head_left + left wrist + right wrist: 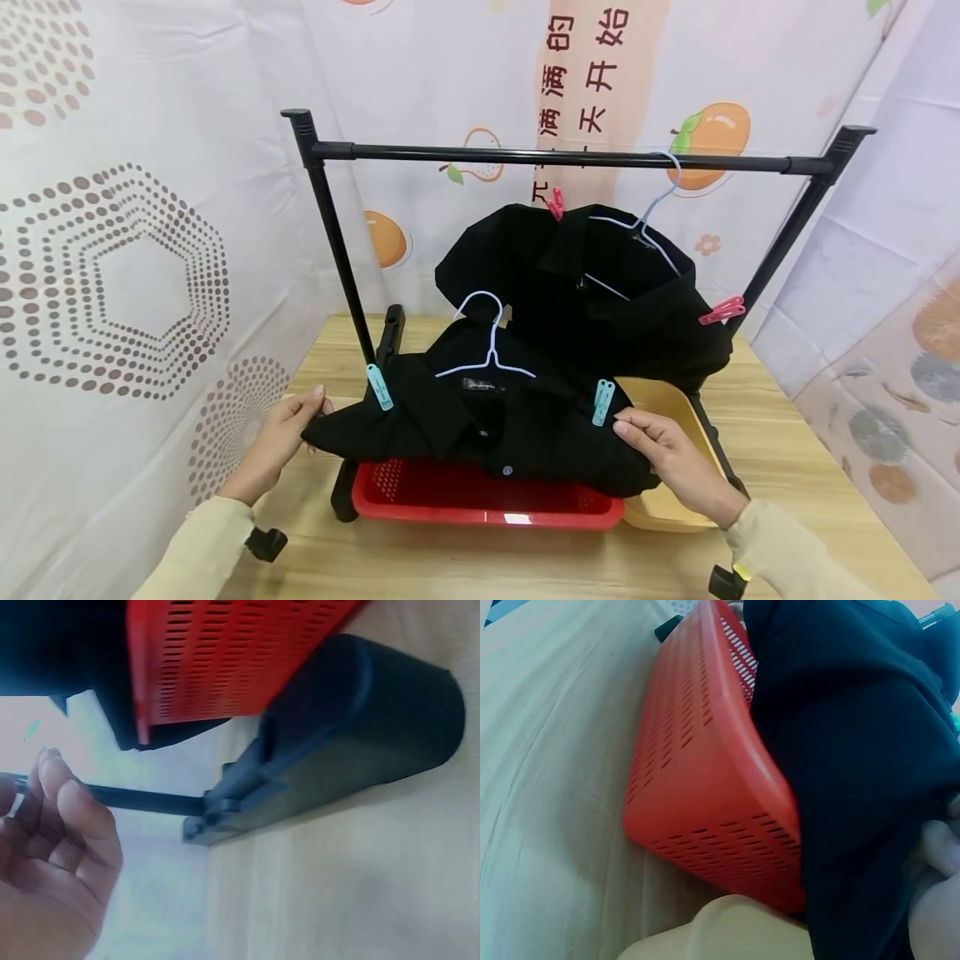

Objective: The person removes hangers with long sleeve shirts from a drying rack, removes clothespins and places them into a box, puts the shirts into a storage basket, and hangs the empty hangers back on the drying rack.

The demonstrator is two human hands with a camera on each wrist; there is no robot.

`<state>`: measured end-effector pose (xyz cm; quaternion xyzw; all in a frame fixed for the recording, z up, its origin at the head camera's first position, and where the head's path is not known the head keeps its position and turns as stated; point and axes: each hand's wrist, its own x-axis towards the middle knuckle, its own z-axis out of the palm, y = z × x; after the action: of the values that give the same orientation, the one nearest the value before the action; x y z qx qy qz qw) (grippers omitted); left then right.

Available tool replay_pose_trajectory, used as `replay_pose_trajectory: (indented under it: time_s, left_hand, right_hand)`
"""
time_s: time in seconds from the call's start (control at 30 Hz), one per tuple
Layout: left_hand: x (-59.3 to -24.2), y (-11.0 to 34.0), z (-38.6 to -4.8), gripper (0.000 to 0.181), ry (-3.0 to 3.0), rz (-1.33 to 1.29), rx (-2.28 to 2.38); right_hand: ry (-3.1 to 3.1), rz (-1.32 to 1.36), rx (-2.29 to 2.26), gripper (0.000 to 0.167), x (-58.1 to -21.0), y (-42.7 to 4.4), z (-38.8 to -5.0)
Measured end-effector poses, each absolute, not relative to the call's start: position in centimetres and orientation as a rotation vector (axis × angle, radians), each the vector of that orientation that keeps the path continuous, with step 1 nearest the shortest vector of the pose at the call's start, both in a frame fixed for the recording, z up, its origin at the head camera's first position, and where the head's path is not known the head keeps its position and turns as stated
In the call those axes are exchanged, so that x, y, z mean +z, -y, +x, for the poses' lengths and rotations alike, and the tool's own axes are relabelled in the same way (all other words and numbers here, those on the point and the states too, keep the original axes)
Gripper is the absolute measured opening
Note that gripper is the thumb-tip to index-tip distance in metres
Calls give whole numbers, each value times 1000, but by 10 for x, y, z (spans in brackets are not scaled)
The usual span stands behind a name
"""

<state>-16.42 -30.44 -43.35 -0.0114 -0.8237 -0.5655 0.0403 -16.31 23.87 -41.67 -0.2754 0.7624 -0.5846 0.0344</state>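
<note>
A black shirt (465, 417) on a light blue hanger (492, 342) is spread above a red basket (487, 515), with a teal clip (379, 387) at its left shoulder and another teal clip (602, 402) at its right. The left hand (288, 429) is at the shirt's left end, fingers curled near the cloth edge; in the left wrist view this hand (64, 855) has thumb and fingertips close together, the cloth between them not clearly seen. The right hand (675, 458) pinches the cloth beside the right clip; in the right wrist view it (937, 877) is partly cut off.
A second black garment (525, 275) hangs on a blue hanger from the black rack's bar (480, 156), with pink clips (723, 310) on it. A yellow basket (667, 512) stands right of the red one. The rack's feet rest on the wooden table (450, 567).
</note>
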Motion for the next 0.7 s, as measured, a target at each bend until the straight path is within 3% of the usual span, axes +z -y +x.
replay_pose_trajectory:
  time_s: [0.4, 0.7]
  left_hand:
    - [-406, 302, -158, 34, 2445, -718, -1712]
    - [-409, 296, -153, 21, 2686, -732, -1475]
  right_hand:
    - [-2483, -920, -1666, 27, -429, -231, -164]
    - [-2537, -884, -1607, 25, -437, -232, -166]
